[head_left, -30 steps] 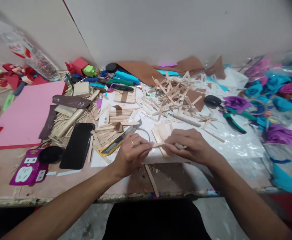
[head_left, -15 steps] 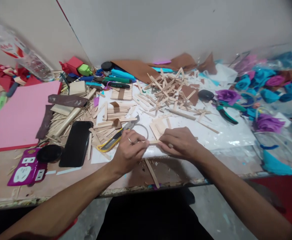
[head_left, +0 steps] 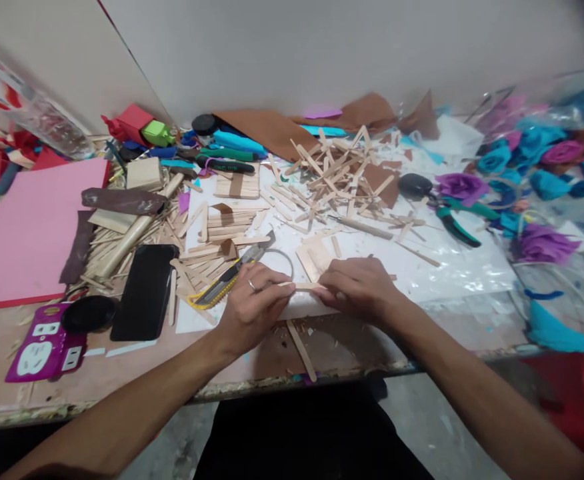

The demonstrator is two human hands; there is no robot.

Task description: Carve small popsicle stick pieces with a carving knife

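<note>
My left hand (head_left: 255, 308) and my right hand (head_left: 359, 288) meet near the front of the table, both pinched on the ends of a thin wooden craft stick (head_left: 308, 286) held level between them. A ring shows on my left hand. Just left of my left hand lies a yellow utility knife (head_left: 222, 287). A loose stick (head_left: 302, 350) lies on the table below my hands. Behind them is a heap of cut wooden sticks (head_left: 337, 177) on white plastic sheet (head_left: 452, 267).
A black phone (head_left: 145, 290), a black lid (head_left: 89, 313) and a purple socket strip (head_left: 45, 350) lie at the left front. A pink sheet (head_left: 27, 230) is further left. Green-handled pliers (head_left: 455, 223) and purple and blue paper flowers (head_left: 537, 173) fill the right side. The table edge (head_left: 272, 385) runs below.
The view has drifted slightly; both hands stay together on the stick with only small shifts of the fingers.
</note>
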